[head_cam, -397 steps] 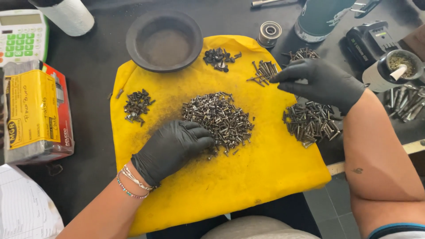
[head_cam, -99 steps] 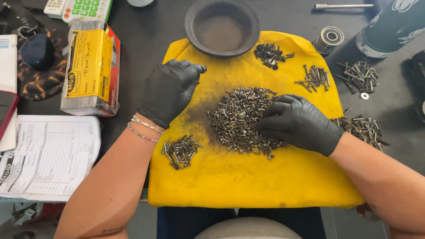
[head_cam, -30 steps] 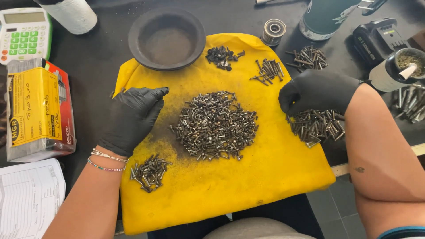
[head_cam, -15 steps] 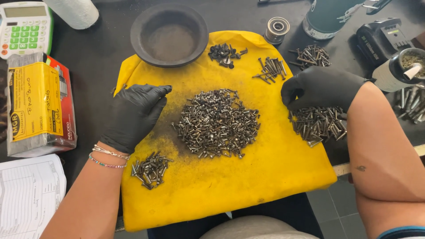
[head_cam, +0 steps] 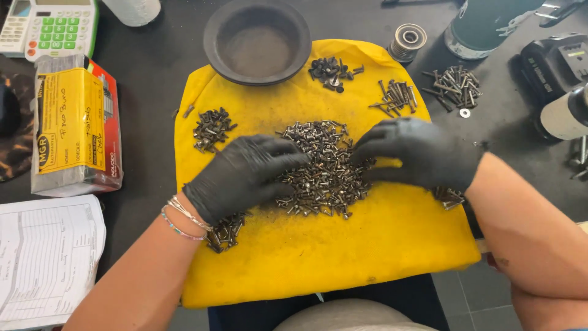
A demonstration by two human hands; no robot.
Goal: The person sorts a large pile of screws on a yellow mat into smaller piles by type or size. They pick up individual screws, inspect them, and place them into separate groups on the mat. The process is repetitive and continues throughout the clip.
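Hands point(head_cam: 245, 175) point(head_cam: 416, 150) flank screw pile point(head_cam: 321, 168), cloth point(head_cam: 367, 245) margins free.

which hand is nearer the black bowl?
Left. The left hand lies almost straight below the black bowl; the right hand is farther off, down to its right.

Left glove point(head_cam: 245, 175), right glove point(head_cam: 419, 153): thin black rubbery film, faint sheen. Screw pile point(head_cam: 321, 168): bare metal, bright glints, some dull. Cloth point(head_cam: 343, 257): yellow woven fabric, matt, grimy smudges. Bowl point(head_cam: 257, 38): dark, matt, dusty inside. Tabletop point(head_cam: 153, 122): black, smooth, low gloss. Sheet point(head_cam: 46, 257): white paper. Bearing point(head_cam: 407, 40): shiny metal.
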